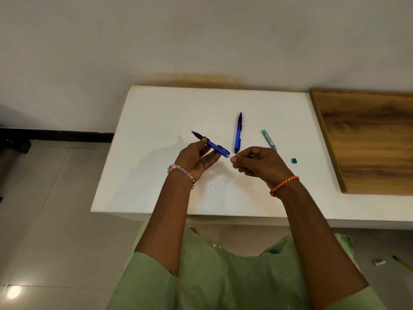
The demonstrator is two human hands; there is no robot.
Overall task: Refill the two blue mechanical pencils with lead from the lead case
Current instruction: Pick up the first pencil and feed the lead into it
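My left hand point(196, 156) holds one blue mechanical pencil point(213, 145) above the white table point(156, 175), tip pointing up-left, back end toward my right hand. My right hand point(259, 164) pinches a thin lead point(230, 156) between thumb and forefinger, its end touching the pencil's open back end. The second blue pencil point(238, 133) lies on the table just beyond, tip pointing away. To its right lies the green lead case point(268, 139), partly hidden behind my right hand. A small green cap point(294, 160) lies apart from the case, to the right of my right hand.
A wooden board point(368, 142) adjoins the table on the right. A wall runs behind the table. On the floor at lower right lie a white eraser point(379, 262) and a yellow pencil point(402, 262).
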